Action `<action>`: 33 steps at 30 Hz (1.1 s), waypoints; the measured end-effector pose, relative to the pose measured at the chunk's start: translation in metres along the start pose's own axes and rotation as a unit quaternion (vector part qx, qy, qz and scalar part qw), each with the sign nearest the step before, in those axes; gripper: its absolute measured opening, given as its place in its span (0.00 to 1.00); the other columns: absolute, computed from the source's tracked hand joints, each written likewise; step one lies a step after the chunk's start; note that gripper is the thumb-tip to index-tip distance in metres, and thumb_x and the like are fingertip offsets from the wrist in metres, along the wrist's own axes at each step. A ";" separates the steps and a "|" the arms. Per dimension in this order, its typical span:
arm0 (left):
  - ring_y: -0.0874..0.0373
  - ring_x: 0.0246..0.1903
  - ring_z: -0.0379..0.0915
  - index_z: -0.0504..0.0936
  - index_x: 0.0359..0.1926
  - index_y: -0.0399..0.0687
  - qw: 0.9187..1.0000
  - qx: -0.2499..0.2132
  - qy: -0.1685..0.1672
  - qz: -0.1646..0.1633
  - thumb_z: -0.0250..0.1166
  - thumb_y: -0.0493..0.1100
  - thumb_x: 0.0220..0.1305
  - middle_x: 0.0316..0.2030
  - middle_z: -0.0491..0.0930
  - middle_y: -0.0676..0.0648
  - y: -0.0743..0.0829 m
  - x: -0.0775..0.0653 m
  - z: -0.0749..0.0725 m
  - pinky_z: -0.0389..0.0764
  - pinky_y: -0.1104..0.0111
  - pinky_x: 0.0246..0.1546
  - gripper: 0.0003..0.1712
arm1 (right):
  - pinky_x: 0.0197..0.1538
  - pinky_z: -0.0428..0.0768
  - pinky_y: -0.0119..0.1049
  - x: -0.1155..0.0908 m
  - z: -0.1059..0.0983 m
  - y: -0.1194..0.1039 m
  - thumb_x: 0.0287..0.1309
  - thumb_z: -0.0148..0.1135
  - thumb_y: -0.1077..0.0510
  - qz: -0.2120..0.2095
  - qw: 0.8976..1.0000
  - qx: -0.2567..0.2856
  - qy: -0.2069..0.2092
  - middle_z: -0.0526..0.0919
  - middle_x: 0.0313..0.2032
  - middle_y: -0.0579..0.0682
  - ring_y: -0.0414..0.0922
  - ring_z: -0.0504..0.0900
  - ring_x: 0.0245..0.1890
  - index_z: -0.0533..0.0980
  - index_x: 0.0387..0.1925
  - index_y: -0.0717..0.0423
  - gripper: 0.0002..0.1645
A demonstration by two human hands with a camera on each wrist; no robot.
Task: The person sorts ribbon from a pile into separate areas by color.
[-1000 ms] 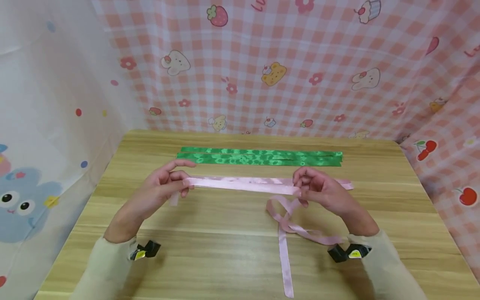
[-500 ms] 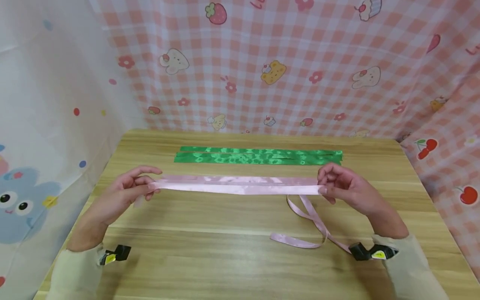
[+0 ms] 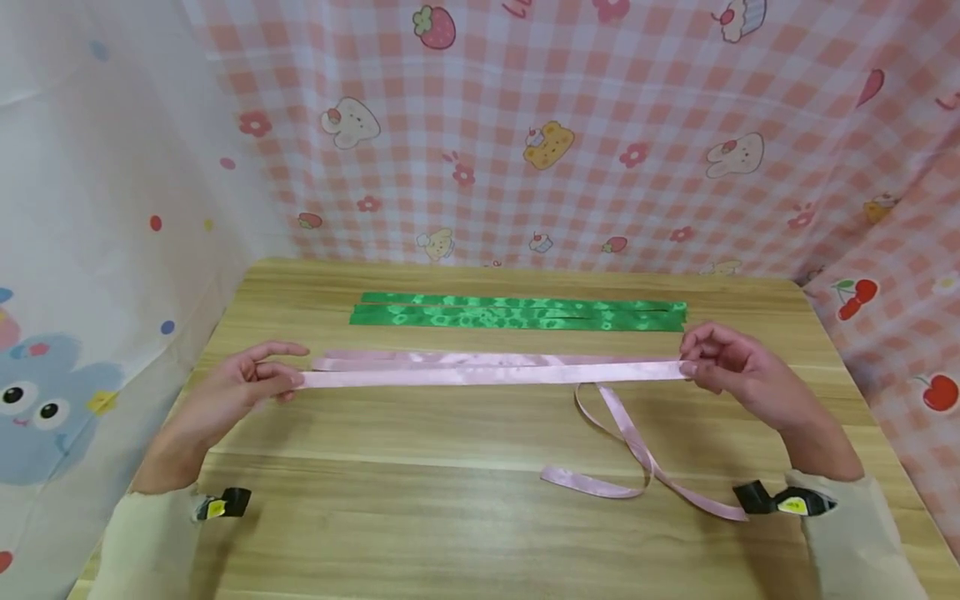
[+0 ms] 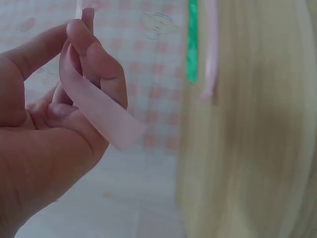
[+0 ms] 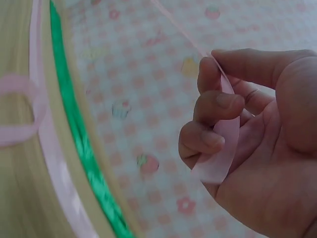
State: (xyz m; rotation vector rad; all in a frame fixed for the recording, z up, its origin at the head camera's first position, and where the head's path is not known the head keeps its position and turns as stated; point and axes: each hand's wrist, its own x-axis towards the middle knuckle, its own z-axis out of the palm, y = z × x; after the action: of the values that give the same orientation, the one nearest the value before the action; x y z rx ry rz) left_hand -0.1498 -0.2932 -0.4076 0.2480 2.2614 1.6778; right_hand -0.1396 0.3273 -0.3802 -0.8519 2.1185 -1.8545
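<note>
A pink satin ribbon (image 3: 480, 374) is stretched straight between both hands, above the table. My left hand (image 3: 236, 387) pinches it near one end; in the left wrist view a short tail of the pink ribbon (image 4: 101, 109) hangs past the fingers. At the other end, the thumb and index finger of my right hand (image 3: 742, 371) pinch it, with a tail (image 5: 225, 148) lying across the curled fingers. Just behind, flat pink ribbon (image 3: 420, 358) lies on the table, partly covered by the held one. A loose pink length (image 3: 637, 450) curls in front, its upper part hidden behind the held ribbon.
Green satin ribbon strips (image 3: 517, 312) lie side by side near the back of the wooden table (image 3: 450, 533). A pink checked cloth (image 3: 480, 125) hangs behind, and a white printed cloth (image 3: 90, 208) at the left.
Both hands have moved apart, the left leftward and the right rightward. More ribbon is stretched between them and now looks taut. The loose pink length in front has shifted and uncurled.
</note>
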 end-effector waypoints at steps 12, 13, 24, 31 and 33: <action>0.62 0.38 0.82 0.70 0.61 0.30 0.997 0.017 0.050 -0.059 0.65 0.42 0.68 0.35 0.86 0.54 -0.027 0.037 0.015 0.83 0.70 0.44 0.27 | 0.29 0.77 0.29 0.000 -0.018 0.064 0.66 0.60 0.66 0.156 0.961 -0.155 0.168 0.80 0.31 0.42 0.37 0.75 0.27 0.70 0.44 0.70 0.11; 0.64 0.37 0.81 0.71 0.60 0.30 0.996 0.031 0.059 -0.061 0.66 0.43 0.67 0.35 0.86 0.54 -0.028 0.041 0.017 0.82 0.72 0.43 0.27 | 0.29 0.77 0.29 0.000 -0.019 0.070 0.66 0.61 0.65 0.165 0.956 -0.160 0.179 0.81 0.31 0.42 0.36 0.75 0.27 0.70 0.44 0.70 0.12; 0.70 0.31 0.73 0.79 0.52 0.37 0.976 0.170 0.116 -0.074 0.69 0.41 0.64 0.31 0.85 0.51 -0.039 0.056 0.031 0.73 0.77 0.34 0.18 | 0.27 0.70 0.27 -0.010 -0.011 0.099 0.59 0.67 0.65 0.186 0.911 -0.302 0.208 0.80 0.29 0.53 0.34 0.71 0.27 0.76 0.37 0.66 0.09; 0.69 0.28 0.72 0.77 0.55 0.35 0.980 0.147 0.103 -0.081 0.69 0.39 0.64 0.28 0.83 0.53 -0.045 0.049 0.019 0.75 0.77 0.31 0.21 | 0.31 0.73 0.24 -0.024 -0.008 0.100 0.57 0.70 0.64 0.198 0.899 -0.316 0.228 0.82 0.32 0.53 0.31 0.74 0.29 0.76 0.37 0.64 0.11; 0.68 0.27 0.71 0.76 0.56 0.34 0.981 0.135 0.106 -0.093 0.69 0.40 0.63 0.25 0.79 0.58 -0.046 0.047 0.016 0.75 0.76 0.30 0.23 | 0.31 0.74 0.23 -0.027 -0.010 0.102 0.57 0.70 0.64 0.203 0.899 -0.308 0.237 0.82 0.31 0.50 0.30 0.74 0.28 0.76 0.38 0.65 0.12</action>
State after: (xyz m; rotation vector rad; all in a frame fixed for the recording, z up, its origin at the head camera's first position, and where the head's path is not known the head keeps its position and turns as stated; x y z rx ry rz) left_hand -0.1864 -0.2772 -0.4624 -0.0866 2.5786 1.3571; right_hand -0.1521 0.3551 -0.4818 0.0139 2.9672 -1.2613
